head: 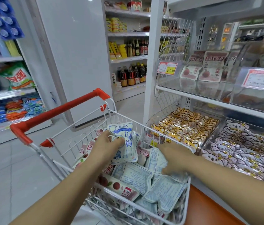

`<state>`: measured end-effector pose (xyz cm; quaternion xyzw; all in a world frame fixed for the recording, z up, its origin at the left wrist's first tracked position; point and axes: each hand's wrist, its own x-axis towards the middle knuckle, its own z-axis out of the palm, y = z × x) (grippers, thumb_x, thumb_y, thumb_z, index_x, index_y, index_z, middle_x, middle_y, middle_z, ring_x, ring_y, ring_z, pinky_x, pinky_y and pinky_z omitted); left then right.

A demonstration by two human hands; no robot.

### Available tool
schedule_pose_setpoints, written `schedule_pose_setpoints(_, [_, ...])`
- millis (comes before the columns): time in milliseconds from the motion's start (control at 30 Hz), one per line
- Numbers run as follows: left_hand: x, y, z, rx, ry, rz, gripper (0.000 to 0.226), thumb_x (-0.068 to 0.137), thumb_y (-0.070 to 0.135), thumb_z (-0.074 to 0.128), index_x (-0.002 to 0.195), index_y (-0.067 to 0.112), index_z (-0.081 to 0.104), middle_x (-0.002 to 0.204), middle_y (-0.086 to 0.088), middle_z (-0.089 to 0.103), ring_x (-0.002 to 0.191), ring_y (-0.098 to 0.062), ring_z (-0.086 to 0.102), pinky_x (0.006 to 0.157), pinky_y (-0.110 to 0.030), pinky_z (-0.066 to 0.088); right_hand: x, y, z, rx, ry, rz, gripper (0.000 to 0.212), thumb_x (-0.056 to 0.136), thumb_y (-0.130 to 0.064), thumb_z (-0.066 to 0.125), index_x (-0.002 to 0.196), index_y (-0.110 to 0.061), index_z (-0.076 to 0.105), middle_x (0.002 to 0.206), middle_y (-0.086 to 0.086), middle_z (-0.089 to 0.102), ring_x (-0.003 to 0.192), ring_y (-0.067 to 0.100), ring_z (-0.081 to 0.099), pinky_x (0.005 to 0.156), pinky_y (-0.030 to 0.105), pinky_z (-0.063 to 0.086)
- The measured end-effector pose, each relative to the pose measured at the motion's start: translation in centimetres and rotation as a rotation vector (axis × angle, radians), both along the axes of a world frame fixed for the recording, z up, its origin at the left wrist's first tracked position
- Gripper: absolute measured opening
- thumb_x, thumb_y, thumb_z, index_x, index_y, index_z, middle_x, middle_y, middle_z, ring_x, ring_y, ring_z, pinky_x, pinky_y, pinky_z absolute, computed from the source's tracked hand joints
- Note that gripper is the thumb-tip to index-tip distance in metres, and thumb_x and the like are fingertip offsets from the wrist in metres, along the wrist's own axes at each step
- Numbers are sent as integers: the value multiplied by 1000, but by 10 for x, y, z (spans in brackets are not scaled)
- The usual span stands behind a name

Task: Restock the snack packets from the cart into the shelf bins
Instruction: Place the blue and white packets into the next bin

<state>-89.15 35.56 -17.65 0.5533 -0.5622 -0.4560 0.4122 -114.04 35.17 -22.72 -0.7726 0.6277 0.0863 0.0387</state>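
Observation:
A white wire cart [85, 138] with a red handle holds several snack packets, pale blue ones and pink fruit ones [120, 187]. My left hand [107, 143] grips an upright blue-and-white packet [124, 143] above the heap. My right hand [175, 158] reaches down over the cart's right side, blurred, its fingers touching a pale blue packet [156, 158]; whether it grips the packet is unclear. On the right shelf, a clear bin [193, 88] holds a few pink fruit packets [209, 70] at its back.
Lower shelf bins hold orange cat-print packets [184, 127] and pink-and-white packets [241, 146]. Price tags [167, 68] hang on the bin fronts. A white pillar [73, 54] stands behind the cart. Detergent shelves line the left, bottles stand at the back.

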Motion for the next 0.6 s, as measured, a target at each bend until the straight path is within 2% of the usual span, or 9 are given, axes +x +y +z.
schedule_pose_setpoints(67, [1,-1,0,2,-2,5,16,93,18,69,106,23,61,98,-3,76,76,-19,77,74,-42,62,-4,-1,1,-28,-78,-30,70,71,-53,79,123,-18,48,110,2,59,101,24,59,82,43,56])
schedule_pose_setpoints(133, [1,-2,1,2,-20,2,15,92,20,70,104,24,61,97,-2,76,76,-20,77,76,-46,62,-10,-1,9,-24,-183,-48,48,73,-47,79,102,-18,54,91,-1,60,83,20,58,74,40,54])
schedule_pose_setpoints(200, [-2,0,3,2,-55,-9,12,91,24,70,100,25,63,94,-2,76,79,-24,77,81,-52,61,-17,3,20,-47,-334,-25,32,77,-39,78,92,-18,58,87,0,61,81,20,58,73,40,51])
schedule_pose_setpoints(267, [-5,1,4,30,-32,-31,17,87,31,73,101,27,64,97,-2,77,86,-29,76,85,-57,59,-20,11,35,-182,-517,69,20,80,-32,77,94,-26,62,93,-6,60,87,15,57,78,36,50])
schedule_pose_setpoints(333, [-8,-1,4,83,8,-101,40,74,49,76,107,30,65,105,-1,76,96,-28,74,92,-57,56,-22,20,45,-479,-635,246,23,83,-23,73,103,-30,66,96,-10,55,92,12,55,78,34,47])
schedule_pose_setpoints(400, [-14,-1,8,166,79,-187,55,70,57,77,115,29,64,110,-2,76,103,-26,72,98,-53,53,-25,28,49,-796,-584,464,29,84,-14,62,108,-30,67,95,-6,49,94,22,57,87,37,45])
schedule_pose_setpoints(500, [-26,5,15,300,216,-259,41,97,33,66,131,12,56,110,-4,77,99,-21,75,92,-39,58,-33,37,42,-992,-421,656,39,93,-3,45,115,-29,64,100,0,47,101,28,57,111,46,35])
schedule_pose_setpoints(567, [-33,8,16,345,274,-292,43,100,26,62,138,8,50,117,-9,74,101,-24,74,88,-37,60,-37,43,37,-1037,-378,665,42,89,0,63,119,-29,64,103,2,48,104,27,56,112,46,34])
schedule_pose_setpoints(600, [-35,10,17,346,288,-314,37,101,24,59,133,7,53,113,-9,76,99,-24,75,80,-33,61,-39,46,36,-1055,-381,661,51,82,2,73,121,-28,64,104,2,48,104,27,56,109,45,36])
